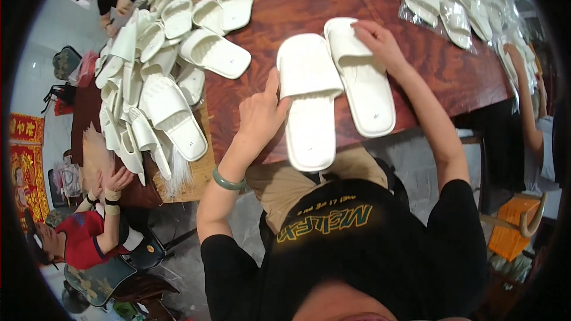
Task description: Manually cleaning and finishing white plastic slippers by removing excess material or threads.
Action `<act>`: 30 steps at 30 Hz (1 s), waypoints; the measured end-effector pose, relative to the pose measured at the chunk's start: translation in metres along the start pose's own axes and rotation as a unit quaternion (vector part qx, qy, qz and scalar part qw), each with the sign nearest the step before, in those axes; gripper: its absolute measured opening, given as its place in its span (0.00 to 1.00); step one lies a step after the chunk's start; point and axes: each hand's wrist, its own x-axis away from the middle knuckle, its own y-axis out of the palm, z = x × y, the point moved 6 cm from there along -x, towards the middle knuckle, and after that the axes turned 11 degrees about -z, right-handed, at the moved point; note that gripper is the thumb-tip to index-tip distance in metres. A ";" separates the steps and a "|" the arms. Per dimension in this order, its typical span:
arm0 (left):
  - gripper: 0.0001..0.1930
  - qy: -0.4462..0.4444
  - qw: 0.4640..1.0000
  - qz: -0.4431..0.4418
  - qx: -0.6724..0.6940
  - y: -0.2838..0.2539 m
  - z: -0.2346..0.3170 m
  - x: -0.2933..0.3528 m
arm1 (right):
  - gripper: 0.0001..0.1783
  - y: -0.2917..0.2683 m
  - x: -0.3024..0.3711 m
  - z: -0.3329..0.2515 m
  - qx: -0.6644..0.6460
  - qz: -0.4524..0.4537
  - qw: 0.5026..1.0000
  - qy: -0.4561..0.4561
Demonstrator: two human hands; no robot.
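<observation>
Two white slide slippers lie side by side in front of me, toes pointing away, their heels reaching over the table's near edge. My left hand grips the outer side of the left slipper, with the thumb near the strap's edge and the index finger along its side. At the right slipper, my right hand is closed around the outer side of the strap. Some of the fingertips are hidden behind the slippers. The left slipper's strap slightly overlaps the right one.
A heap of loose white slippers covers the table's left side. Plastic-bagged slippers lie at the far right of the reddish wooden table. Co-workers sit at left, one in a red shirt; another person's arm reaches in at right.
</observation>
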 end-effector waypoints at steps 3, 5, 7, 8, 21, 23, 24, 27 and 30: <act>0.36 -0.042 0.999 0.000 -0.026 -0.007 -0.015 -0.005 | 0.14 0.011 -0.006 -0.020 0.143 0.012 0.988 -0.052; 0.38 -0.094 0.991 -0.023 0.088 -0.017 -0.015 0.000 | 0.12 0.011 -0.008 -0.051 0.291 0.015 0.951 -0.100; 0.42 -0.114 0.985 -0.035 0.124 -0.030 -0.003 0.008 | 0.11 0.028 0.012 -0.108 0.271 0.062 0.909 -0.311; 0.45 -0.084 0.978 -0.019 0.191 -0.034 0.006 0.011 | 0.11 0.046 0.012 -0.118 0.176 -0.028 0.935 -0.306; 0.57 0.045 0.893 -0.023 0.447 -0.033 0.026 0.016 | 0.17 0.128 0.031 -0.152 0.005 -0.200 0.920 -0.338; 0.58 0.065 0.877 -0.026 0.475 -0.030 0.026 0.015 | 0.17 0.129 0.033 -0.149 0.018 -0.182 0.929 -0.321; 0.58 0.071 0.889 -0.038 0.452 -0.029 0.027 0.014 | 0.15 0.131 0.032 -0.143 0.006 -0.186 0.938 -0.291; 0.58 0.089 0.889 -0.038 0.449 -0.028 0.033 0.010 | 0.13 0.131 0.029 -0.140 0.016 -0.168 0.934 -0.315; 0.58 0.090 0.901 -0.036 0.423 -0.033 0.034 0.009 | 0.09 0.129 0.026 -0.137 -0.041 -0.177 0.941 -0.287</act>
